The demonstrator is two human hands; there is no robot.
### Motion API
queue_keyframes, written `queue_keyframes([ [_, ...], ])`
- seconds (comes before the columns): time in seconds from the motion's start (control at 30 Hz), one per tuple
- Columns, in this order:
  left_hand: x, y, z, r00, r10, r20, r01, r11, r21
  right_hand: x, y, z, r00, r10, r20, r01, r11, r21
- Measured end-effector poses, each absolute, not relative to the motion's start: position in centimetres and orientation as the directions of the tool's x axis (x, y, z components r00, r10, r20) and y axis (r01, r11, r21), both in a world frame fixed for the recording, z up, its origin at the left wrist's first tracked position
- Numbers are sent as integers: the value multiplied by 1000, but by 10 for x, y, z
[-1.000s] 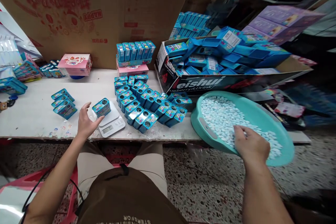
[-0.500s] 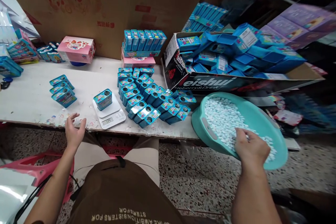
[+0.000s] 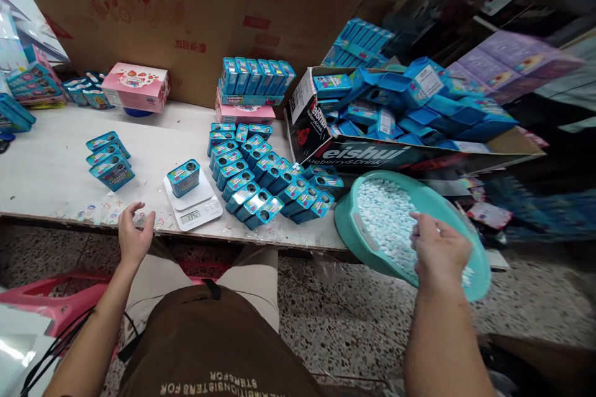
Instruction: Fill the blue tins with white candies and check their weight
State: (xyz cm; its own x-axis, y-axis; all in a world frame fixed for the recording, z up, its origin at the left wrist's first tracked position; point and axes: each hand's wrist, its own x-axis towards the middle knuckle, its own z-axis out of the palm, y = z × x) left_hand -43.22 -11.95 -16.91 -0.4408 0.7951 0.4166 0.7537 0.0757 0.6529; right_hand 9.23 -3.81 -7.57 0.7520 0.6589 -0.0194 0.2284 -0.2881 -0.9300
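My right hand (image 3: pixel 440 248) is raised just over the teal basin (image 3: pixel 347 223), its fingers pinched together. What the fingertips hold is hidden from me. Small pale candies (image 3: pixel 384 211) heap in the basin below. My left hand (image 3: pixel 136 232) hovers at the table's front edge, empty, fingers apart and slightly curled. Nearest to it is a white digital scale (image 3: pixel 205 214) with a lit display. On its plate stands a blue candy box (image 3: pixel 184 180) with a round hole in its top. To the right stand several similar open-topped boxes (image 3: pixel 242 195) in slanting rows.
Three blue boxes (image 3: pixel 112 164) stand at left on the white table (image 3: pixel 46 180). A black carton (image 3: pixel 363 155) full of blue boxes is behind the basin. Pink boxes (image 3: pixel 137 84) and a row of blue boxes (image 3: pixel 258 77) stand before a large cardboard panel (image 3: pixel 223 12).
My right hand has lifted slightly from among the candies, fingers closed. The scale reading has changed a little. The left hand has barely moved; the view has shifted slightly.
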Motion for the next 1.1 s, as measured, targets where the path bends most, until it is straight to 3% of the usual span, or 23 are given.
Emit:
queue_keyframes([
  [0.1, -432, -119, -172, -451, 789, 417, 738, 66, 672, 52, -25, -50, 566, 790, -234, -149, -181, -972],
  [0.23, -431, -112, -176, -464, 783, 415, 700, 38, 713, -31, 0, -20, 114, 931, -347, -508, -245, -826],
  [0.37, -431, -100, -181, -481, 773, 414, 651, -1, 759, -130, 31, -14, -213, 906, -365, -663, -408, -627],
  [0.47, -433, -93, -189, -495, 756, 428, 644, -12, 765, -196, 53, -27, -343, 837, -426, -698, -531, -481],
  [0.6, -434, -92, -202, -479, 742, 469, 686, -17, 727, -252, 70, -50, -361, 794, -490, -688, -581, -435],
  [1.1, -432, -94, -219, -468, 717, 517, 727, -20, 687, -303, 72, -68, -41, 889, -457, -531, -406, -743],
])
